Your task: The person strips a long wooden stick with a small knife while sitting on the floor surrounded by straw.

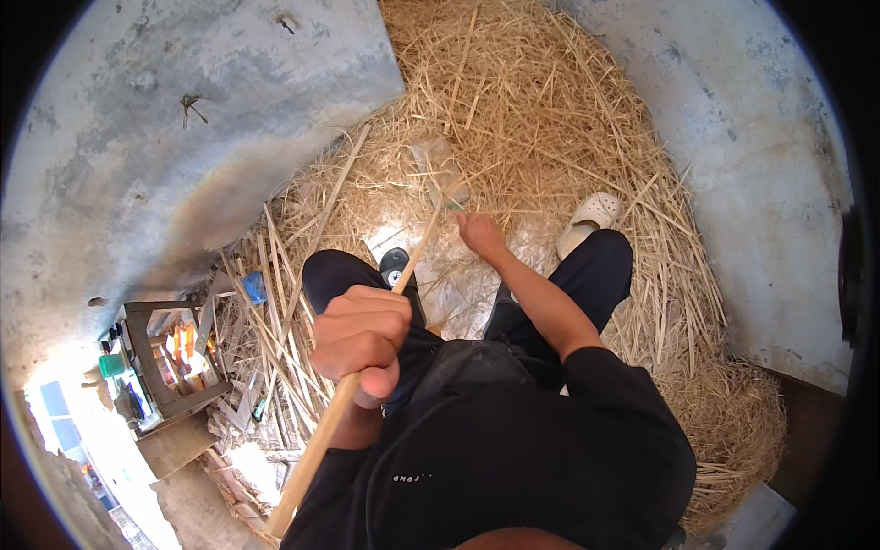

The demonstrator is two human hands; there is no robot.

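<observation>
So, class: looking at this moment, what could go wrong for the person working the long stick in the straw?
The right hand reaches down beside the working end of the wooden stick, so it might get struck. The left hand alone grips the stick, so it could slip. Loose straw underfoot might make the light clog slide.

Black long-sleeved top, dark trousers; one white clog, one black shoe

A crumpled clear plastic bag lies far out on the straw, pale and see-through, with a greenish patch at its near edge. A second sheet of clear plastic lies flat and nearer, shiny under the light. At the near left, a small green container stands beside a stool. No signs or screens show.
</observation>
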